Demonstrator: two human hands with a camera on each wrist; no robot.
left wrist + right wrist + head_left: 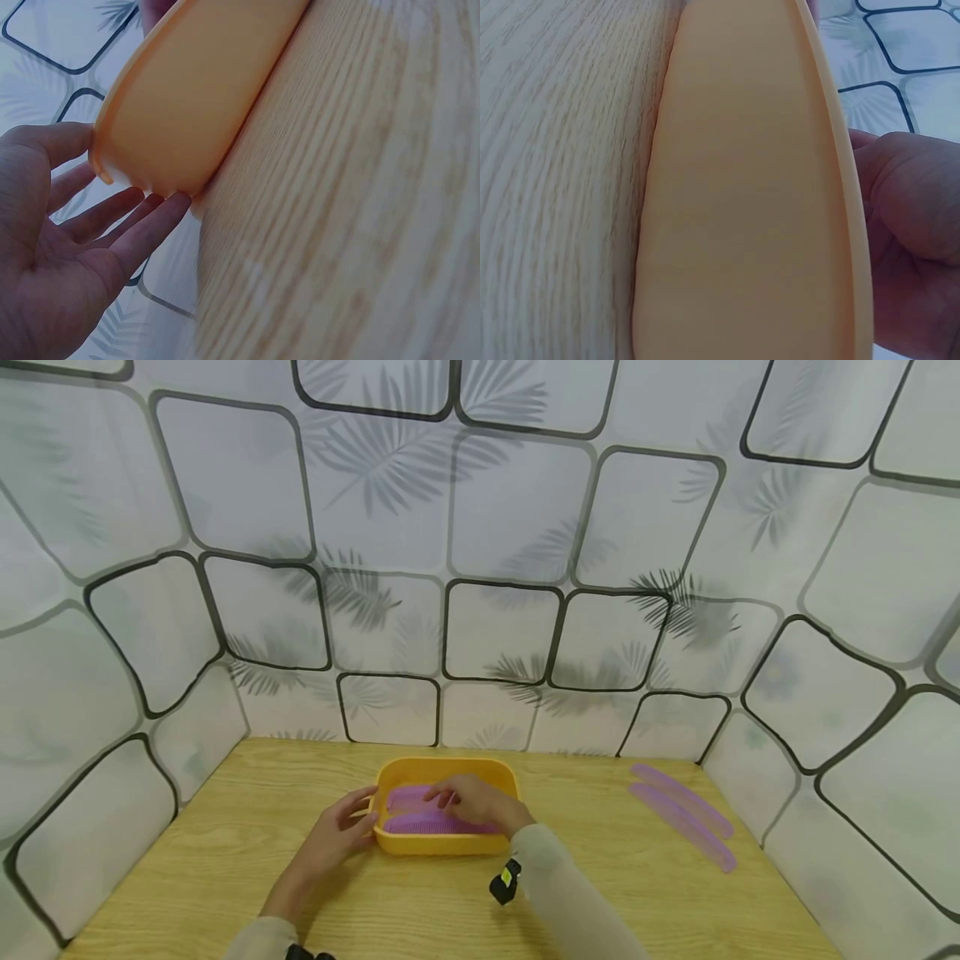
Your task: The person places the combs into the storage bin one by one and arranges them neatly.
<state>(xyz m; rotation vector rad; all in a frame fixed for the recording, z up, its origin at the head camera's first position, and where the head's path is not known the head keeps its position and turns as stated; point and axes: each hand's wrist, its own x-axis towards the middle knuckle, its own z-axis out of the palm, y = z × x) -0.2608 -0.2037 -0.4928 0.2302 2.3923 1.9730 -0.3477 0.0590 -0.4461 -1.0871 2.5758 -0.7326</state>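
A yellow plastic basket (450, 845) stands on the wooden table in the head view. Purple combs (414, 823) lie inside it, one showing fine teeth; the right arm covers part of them. My left hand (337, 835) is at the basket's left end. In the left wrist view, the thumb meets the rim and fairly straight fingertips (174, 210) touch the outer wall. My right hand (476, 800) reaches over the near rim, its loosely bent fingers just above the combs. From the right wrist, the basket wall (742, 187) hides those fingertips.
Two long, curved purple pieces (682, 825), shaped like combs, lie side by side on the right of the table (585, 860). A patterned curtain (510, 627) encloses the table's back and both sides. A black wrist camera (506, 882) sits on the right sleeve.
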